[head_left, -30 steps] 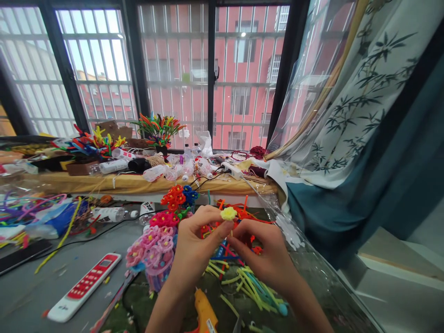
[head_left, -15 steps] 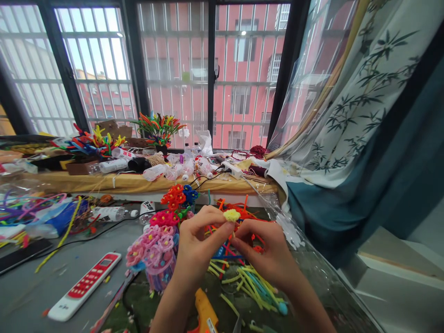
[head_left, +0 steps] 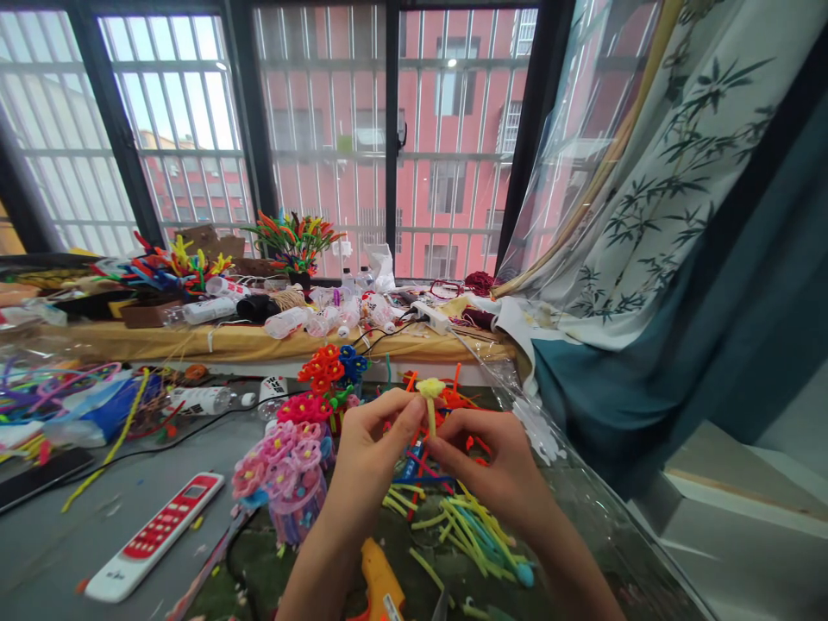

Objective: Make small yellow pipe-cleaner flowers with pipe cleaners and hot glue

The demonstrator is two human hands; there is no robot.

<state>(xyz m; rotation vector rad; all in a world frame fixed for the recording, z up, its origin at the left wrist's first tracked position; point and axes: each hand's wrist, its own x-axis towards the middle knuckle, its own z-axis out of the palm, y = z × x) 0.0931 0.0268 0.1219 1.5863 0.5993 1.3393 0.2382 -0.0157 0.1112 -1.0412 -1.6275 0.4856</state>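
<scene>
Between my two hands stands a small pale yellow fuzzy piece with a rounded top and a short stem pointing down. My left hand pinches it just under the top, between thumb and fingertips. At the stem's lower end, the thumb and forefinger of my right hand are closed on it. Below my hands lie yellow-green and light blue fuzzy stems. A pot of pink fuzzy flowers is left of my left hand, with red flowers behind it.
A yellow glue gun lies near the front edge. At the left are a white remote with red buttons, a dark phone and a plastic bottle. Bottles and craft stems crowd the ledge under the window.
The fingers of my left hand have shifted slightly, and the yellow piece now stands more upright with its stem in sight. My right hand stays close below it.
</scene>
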